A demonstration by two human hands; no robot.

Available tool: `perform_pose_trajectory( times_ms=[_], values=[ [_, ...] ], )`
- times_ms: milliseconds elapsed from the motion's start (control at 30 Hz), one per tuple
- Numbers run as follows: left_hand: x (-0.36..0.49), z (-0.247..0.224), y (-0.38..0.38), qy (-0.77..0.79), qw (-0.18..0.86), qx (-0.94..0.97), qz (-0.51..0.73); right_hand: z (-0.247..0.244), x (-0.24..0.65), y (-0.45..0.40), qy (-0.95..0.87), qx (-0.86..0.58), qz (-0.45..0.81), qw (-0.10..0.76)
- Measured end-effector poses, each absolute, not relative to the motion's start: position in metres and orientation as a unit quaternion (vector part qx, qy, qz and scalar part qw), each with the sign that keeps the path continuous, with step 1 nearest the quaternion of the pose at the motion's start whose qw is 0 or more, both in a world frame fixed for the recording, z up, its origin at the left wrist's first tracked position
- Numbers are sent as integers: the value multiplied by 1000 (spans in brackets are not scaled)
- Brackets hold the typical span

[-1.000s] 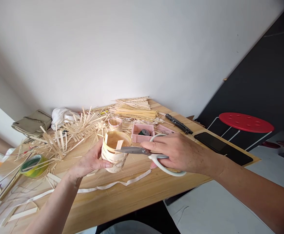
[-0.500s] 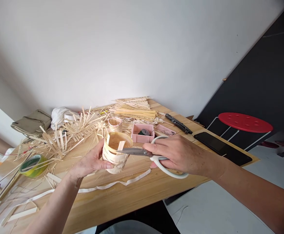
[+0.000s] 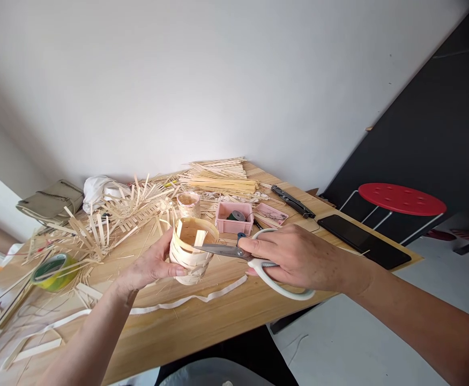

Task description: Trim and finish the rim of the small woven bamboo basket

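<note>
A small woven basket of pale flat strips is held upright above the tabletop by my left hand, its thumb on the near wall and its fingers round the far left side. Two strip ends stand up at the rim. My right hand has its fingers in the white handles of a pair of scissors. Their blades point left, with the tips touching or very near the strip at the basket's rim. On the table below the basket lies a long flat white band.
Behind the basket stand a smaller woven cup and a pink box with a spool. Loose wood strips and a yellow-green tape roll lie left. A black phone rests right. Beyond is a red stool.
The scissors have opened a little and their tips have shifted slightly at the rim strip. My left hand keeps the basket in nearly the same place. The whole view has moved slightly.
</note>
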State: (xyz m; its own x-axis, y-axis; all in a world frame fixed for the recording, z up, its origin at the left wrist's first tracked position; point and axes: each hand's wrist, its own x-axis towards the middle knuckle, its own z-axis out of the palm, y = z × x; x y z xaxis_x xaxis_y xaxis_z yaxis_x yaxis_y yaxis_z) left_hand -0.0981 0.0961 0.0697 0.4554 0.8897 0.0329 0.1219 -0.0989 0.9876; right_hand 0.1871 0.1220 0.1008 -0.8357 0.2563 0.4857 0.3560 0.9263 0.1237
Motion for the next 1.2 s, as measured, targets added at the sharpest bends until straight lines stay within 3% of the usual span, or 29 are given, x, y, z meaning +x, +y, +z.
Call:
perform_pose_trajectory(
  times_ms=[767,1200],
  values=[
    [-84,80,87,382,555,651,350,110,187,110,-957,-238,-3,166],
    [-86,78,88,396,550,654,337,109,186,110,-957,-232,-4,176]
  ],
)
